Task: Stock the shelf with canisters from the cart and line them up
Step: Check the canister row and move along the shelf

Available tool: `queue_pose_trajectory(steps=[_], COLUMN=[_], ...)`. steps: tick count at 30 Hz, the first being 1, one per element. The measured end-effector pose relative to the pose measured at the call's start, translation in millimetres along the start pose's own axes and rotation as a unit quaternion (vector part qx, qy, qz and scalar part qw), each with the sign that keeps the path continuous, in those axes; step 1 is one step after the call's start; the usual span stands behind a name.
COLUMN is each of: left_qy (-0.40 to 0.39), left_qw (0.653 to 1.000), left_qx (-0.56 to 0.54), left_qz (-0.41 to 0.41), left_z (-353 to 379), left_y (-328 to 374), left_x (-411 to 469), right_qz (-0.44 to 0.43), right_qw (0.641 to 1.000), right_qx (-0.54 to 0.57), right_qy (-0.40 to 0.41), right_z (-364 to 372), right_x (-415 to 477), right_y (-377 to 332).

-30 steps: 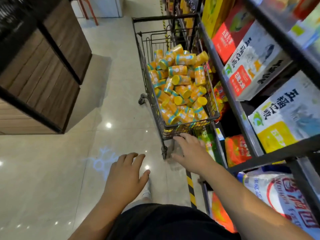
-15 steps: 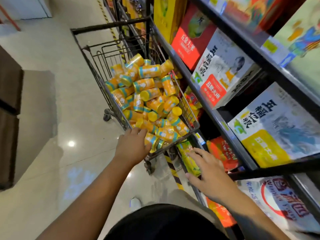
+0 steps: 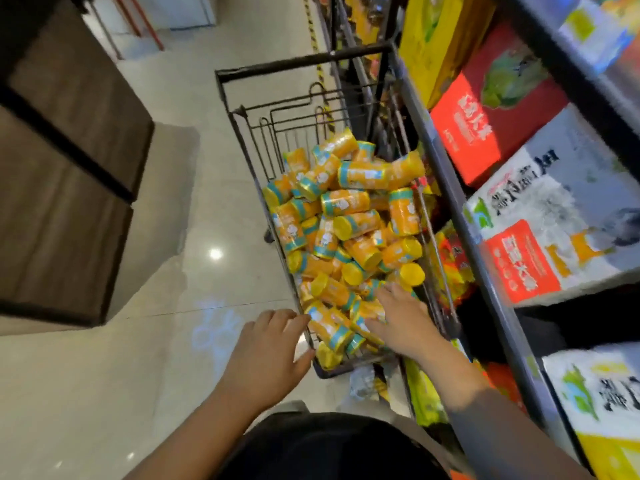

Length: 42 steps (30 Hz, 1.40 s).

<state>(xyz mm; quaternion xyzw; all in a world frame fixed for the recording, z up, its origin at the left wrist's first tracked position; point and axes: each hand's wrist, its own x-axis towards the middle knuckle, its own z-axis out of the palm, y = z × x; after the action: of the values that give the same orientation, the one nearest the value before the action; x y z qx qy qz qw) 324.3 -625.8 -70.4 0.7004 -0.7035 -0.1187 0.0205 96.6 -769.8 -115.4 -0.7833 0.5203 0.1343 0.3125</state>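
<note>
Right hand (image 3: 398, 320): off the shelf (image 3: 446, 181), now flat on the canisters (image 3: 353, 207), fingers spread.
Left hand (image 3: 266, 355): fingers loose, gripping nothing, at the cart (image 3: 304, 62) corner.

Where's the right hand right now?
Head view, lower centre: the right hand rests on the canisters at the near end of the cart, right of the left hand.

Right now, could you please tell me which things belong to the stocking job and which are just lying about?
Job: canisters, cart, shelf, left hand, right hand.
Lying about: boxes, wooden counter.
</note>
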Motion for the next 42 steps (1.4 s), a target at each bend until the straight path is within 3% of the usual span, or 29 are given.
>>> queue_pose_trajectory(steps=[7,12,18,23,26,31,34,38,42], left_qy=[0.010,-0.092,-0.284,-0.419,-0.438,-0.420,-0.402,-0.335,-0.230], left_qw=[0.999,0.995,0.957,0.877,0.846,0.862,0.892,0.914,0.915], left_qx=[0.021,-0.001,0.021,0.144,0.183,0.124,-0.001,-0.229,-0.317], left_qz=[-0.049,-0.044,0.048,0.187,0.242,0.255,0.208,-0.003,-0.096], left_z=[20,61,126,170,187,201,187,134,80], left_y=[9,3,-8,-13,-17,-29,-37,-51,-75], left_x=[42,95,158,188,202,212,217,224,230], right_qz=[-0.017,-0.025,0.013,0.048,0.075,0.111,0.132,0.082,0.039], right_qw=[0.997,0.997,0.997,0.996,0.994,0.988,0.987,0.991,0.992], right_qx=[-0.025,-0.006,0.015,0.049,0.061,0.074,0.044,-0.028,-0.060], right_qy=[-0.069,-0.076,-0.080,-0.050,-0.054,-0.078,-0.086,-0.098,-0.108], right_z=[-4,-9,-23,-21,-12,5,30,79,152], right_x=[92,90,50,18,17,56,91,133,156], right_y=[20,34,43,50,53,56,64,76,81])
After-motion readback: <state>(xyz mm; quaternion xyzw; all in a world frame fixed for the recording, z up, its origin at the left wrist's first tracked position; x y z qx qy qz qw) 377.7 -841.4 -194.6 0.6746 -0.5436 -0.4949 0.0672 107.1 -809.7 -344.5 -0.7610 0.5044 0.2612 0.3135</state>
